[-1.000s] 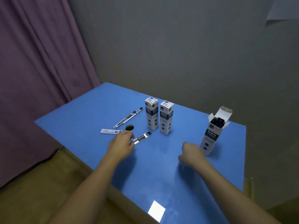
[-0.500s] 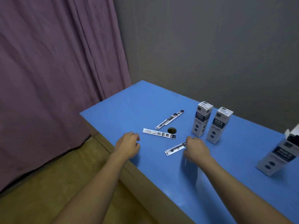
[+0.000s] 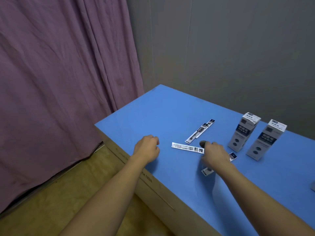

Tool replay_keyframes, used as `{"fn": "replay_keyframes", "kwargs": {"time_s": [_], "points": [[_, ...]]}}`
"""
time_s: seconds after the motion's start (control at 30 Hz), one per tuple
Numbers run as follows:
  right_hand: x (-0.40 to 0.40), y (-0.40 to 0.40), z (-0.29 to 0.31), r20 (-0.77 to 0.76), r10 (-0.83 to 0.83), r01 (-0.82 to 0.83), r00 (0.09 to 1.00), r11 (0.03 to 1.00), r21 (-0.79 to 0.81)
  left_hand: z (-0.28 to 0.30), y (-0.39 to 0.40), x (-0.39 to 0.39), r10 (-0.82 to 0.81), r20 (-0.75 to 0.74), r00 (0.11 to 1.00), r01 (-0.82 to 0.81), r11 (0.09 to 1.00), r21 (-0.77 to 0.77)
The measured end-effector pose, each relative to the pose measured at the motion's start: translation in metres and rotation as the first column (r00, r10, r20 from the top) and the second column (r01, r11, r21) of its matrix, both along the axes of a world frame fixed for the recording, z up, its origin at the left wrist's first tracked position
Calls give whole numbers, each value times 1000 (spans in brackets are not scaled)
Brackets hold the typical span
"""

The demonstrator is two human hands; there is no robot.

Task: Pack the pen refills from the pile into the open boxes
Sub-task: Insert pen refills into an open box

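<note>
Several packaged pen refills lie on the blue table (image 3: 170, 113). A dark pair of refills (image 3: 200, 131) lies diagonally, and a white refill packet (image 3: 186, 147) lies flat below it. A third refill (image 3: 233, 156) runs under my right hand (image 3: 215, 154), with only its two ends showing. My right hand's curled fingertips rest at the white packet's right end; whether they grip it is hidden. My left hand (image 3: 147, 148) sits loosely fisted and empty near the table's left edge. Two closed refill boxes (image 3: 243, 132) (image 3: 265, 139) stand upright at the right.
A small dark hole (image 3: 202, 143) in the tabletop shows just beyond my right fingers. A sliver of another box (image 3: 313, 187) shows at the right border. A purple curtain (image 3: 59, 82) hangs at the left, over a wooden floor (image 3: 51, 201). A grey wall stands behind.
The view has swung left, so the open box has left the frame. My right hand has moved forward over the third refill to the white packet. My left hand drew back, empty.
</note>
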State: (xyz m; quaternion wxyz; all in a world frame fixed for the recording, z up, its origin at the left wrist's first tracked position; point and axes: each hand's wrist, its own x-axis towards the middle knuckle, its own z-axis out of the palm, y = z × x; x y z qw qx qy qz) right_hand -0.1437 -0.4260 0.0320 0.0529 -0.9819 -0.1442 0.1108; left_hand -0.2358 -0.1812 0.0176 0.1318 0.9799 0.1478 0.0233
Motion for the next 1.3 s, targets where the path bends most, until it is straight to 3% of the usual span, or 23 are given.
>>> {"fn": "replay_keyframes", "kwargs": {"time_s": [0.37, 0.63, 0.77, 1.0, 1.3], "points": [[65, 17, -4, 4, -51, 51, 999, 999, 17, -1, -4, 97, -77, -54, 996, 77, 997, -5], [95, 3, -3, -33, -90, 91, 995, 995, 27, -12, -50, 174, -131, -113, 985, 119, 986, -114], [100, -7, -7, -61, -144, 148, 988, 988, 54, -22, -79, 204, -143, -173, 975, 97, 963, -250], [95, -22, -17, -56, -223, 228, 973, 966, 119, -30, -116, 237, -67, -234, 970, 21, 981, -195], [98, -11, -21, -58, -239, 245, 969, 957, 155, -25, -108, 252, -29, -292, 956, -65, 949, -308]]}}
